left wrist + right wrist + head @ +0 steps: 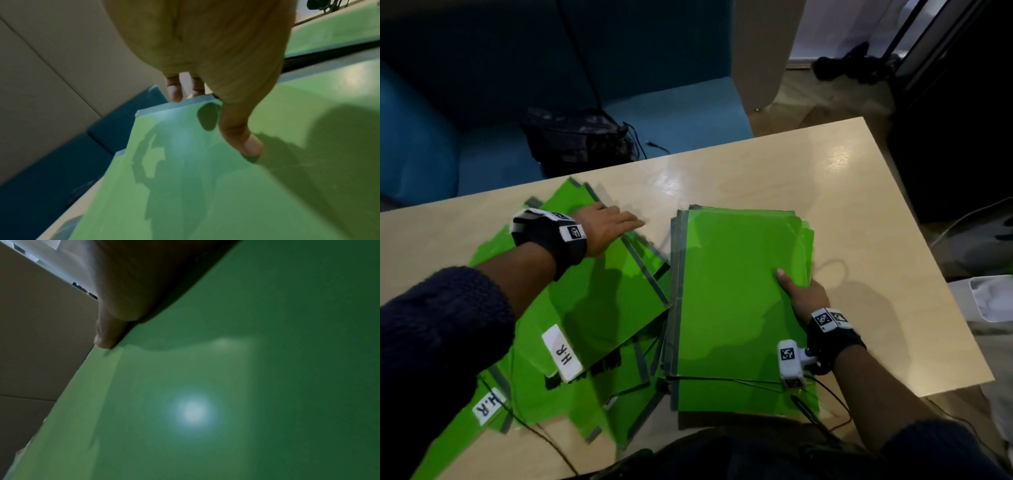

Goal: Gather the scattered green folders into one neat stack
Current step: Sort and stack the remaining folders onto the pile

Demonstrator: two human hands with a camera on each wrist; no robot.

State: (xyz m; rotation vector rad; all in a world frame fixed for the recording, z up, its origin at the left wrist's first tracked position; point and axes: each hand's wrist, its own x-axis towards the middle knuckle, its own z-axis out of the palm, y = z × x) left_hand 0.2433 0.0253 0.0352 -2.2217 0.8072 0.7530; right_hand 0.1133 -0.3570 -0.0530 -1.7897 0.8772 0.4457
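Note:
Several green folders (599,301) with grey spines lie fanned and overlapping on the left of the wooden table (859,212); two show white "H.R" labels. My left hand (616,222) rests flat on the top scattered folder (185,186) near its far edge, thumb (244,141) on the cover and fingertips (174,92) past the edge. A squared stack of green folders (736,301) sits at centre right. My right hand (799,289) holds its right edge, thumb (104,339) on top of the top cover (226,402), the other fingers hidden beneath.
A black bag (575,140) and a cable lie on the blue sofa (421,154) beyond the table's far edge. Thin wires (726,379) from my wrist gear cross the stack's near end. Bare tabletop lies behind and right of the stack. A white bin (989,298) stands on the floor at right.

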